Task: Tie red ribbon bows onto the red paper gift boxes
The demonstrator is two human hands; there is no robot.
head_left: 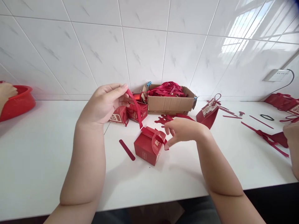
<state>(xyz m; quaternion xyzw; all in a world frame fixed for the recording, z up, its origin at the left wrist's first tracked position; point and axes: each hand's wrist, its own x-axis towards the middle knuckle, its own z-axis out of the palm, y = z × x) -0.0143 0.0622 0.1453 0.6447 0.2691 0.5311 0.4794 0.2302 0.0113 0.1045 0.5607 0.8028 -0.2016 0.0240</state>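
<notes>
A small dark-red gift box [148, 149] with gold print and a rounded front flap stands on the white table. My left hand [106, 102], raised to its upper left, pinches one end of a red ribbon [137, 109] that slants down to the box top. My right hand [184, 132] hovers at the box's right side with fingers curved and apart. Its thumb tip meets the ribbon's other end by the flap; whether it presses on it is hard to see. Left of the box lies a flat dark-red strip [127, 150].
A cardboard carton [168, 104] full of red ribbons stands against the tiled wall. Red boxes [137, 111] sit beside it, and another box with a loop [206, 115] leans rightward. Other people's hands appear at a red basin [21, 102] and the right edge [291, 140].
</notes>
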